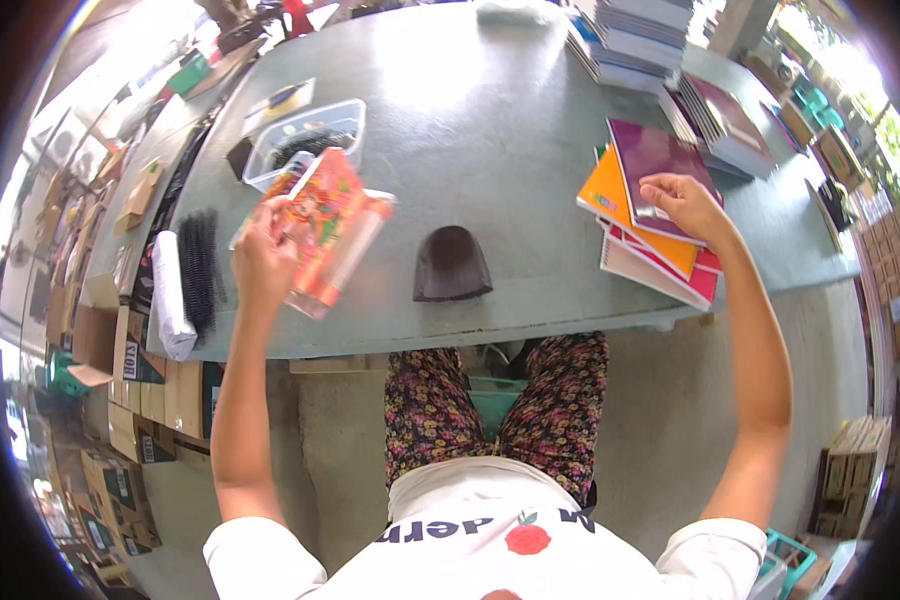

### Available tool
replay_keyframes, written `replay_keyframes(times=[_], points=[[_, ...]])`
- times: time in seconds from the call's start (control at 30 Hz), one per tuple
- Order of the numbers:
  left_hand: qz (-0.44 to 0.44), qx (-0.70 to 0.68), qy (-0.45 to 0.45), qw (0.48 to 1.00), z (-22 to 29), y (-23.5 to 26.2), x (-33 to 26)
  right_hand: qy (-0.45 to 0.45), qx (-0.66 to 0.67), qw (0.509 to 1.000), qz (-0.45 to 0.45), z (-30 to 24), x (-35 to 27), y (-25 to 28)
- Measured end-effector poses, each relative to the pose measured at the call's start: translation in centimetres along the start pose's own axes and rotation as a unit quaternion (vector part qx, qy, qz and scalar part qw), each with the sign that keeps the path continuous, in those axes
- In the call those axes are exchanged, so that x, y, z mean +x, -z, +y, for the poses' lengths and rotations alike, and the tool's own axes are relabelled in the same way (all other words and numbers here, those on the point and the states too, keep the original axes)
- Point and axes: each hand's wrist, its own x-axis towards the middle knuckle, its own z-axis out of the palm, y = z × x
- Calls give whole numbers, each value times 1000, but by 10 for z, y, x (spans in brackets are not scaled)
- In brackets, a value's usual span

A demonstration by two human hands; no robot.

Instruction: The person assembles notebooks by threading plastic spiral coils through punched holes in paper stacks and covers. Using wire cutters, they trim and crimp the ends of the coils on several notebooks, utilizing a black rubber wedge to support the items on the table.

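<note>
Clear plastic tub [342, 118] holds black pieces, beside left hand [260, 255].

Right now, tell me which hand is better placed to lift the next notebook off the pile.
The right hand: it already rests on the purple notebook atop the pile. The left hand is occupied, holding an orange-red notebook.

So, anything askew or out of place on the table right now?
The stack under the right hand is fanned out, covers skewed, its lower corner over the table edge. The left hand holds an orange book up, tilted. Nothing looks spilled or damaged.
</note>
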Motion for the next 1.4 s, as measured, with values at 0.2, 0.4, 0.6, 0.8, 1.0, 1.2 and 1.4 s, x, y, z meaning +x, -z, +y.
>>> replay_keyframes(times=[0.2,0.4,0.6,0.8,1.0,1.2,1.4], points=[[46,228,-39,972,-46,-22,7,43,312,940,-131,-99,-99,-23],[109,228,-138,958,32,-47,-10,304,743,558,-210,-185,-170,-79],[92,163,-164,969,68,-56,-34,399,821,349,-211,-215,-181,-72],[70,165,-147,973,77,-58,-53,394,707,378,-451,-204,-153,-91],[50,166,-122,977,75,-67,-68,350,822,287,-346,-192,-146,-59],[51,101,-123,986,98,-91,-20,473,669,461,-341,-164,-140,-30],[-164,110,-150,969,101,-154,-9,230,215,915,250,-65,-137,22]])
